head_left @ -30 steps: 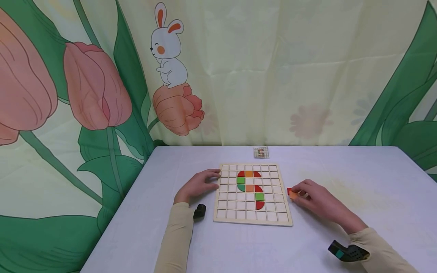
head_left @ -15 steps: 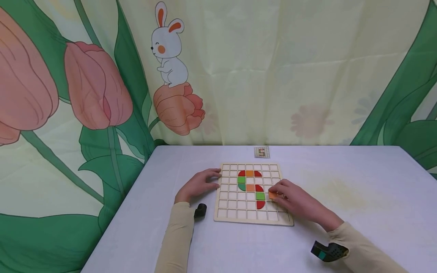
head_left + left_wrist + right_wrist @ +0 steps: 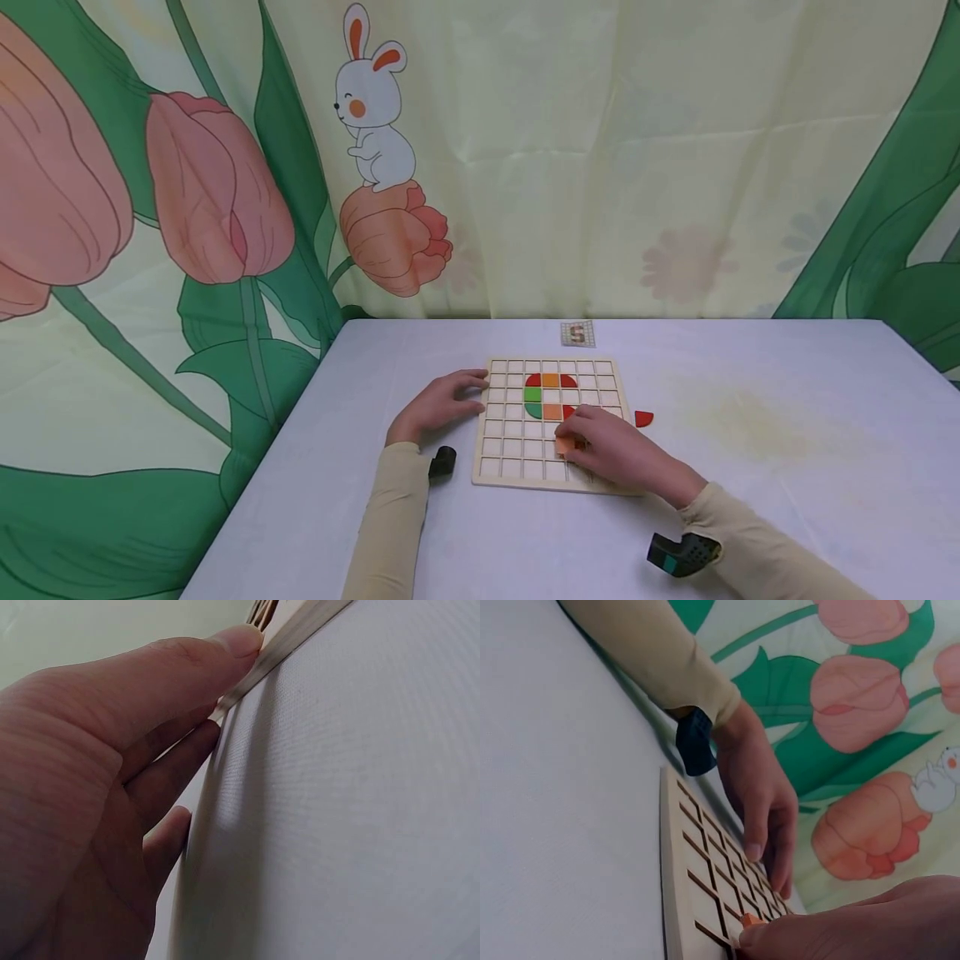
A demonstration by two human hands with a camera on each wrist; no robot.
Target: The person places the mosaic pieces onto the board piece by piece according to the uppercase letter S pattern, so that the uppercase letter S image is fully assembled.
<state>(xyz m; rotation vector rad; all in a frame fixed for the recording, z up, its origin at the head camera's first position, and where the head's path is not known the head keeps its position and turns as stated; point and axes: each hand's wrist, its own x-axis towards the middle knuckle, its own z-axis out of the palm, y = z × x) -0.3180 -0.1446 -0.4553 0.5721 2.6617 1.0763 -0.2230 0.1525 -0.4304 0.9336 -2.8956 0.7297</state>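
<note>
A square wooden grid board [image 3: 512, 477] lies on the table, with red, orange and green tiles set in some of its cells. My right hand [image 3: 621, 450] is over the board's lower right part and pinches an orange square tile [image 3: 562, 447] between thumb and fingers. The hand hides the tiles beneath it. In the right wrist view only a corner of this orange tile [image 3: 751, 920] shows. My left hand [image 3: 440, 407] rests at the board's left edge with fingers extended; the thumb [image 3: 191, 667] touches the rim in the left wrist view.
A red quarter-circle tile [image 3: 643, 418] lies on the white table just right of the board. Behind the board, near the table's far edge, is a small patterned card [image 3: 577, 334]. A printed curtain [image 3: 540, 208] hangs at the back.
My right hand has moved left from beside the board to over it, carrying the orange tile. The red tile by the board's right side has come into full view. The left hand stays put.
</note>
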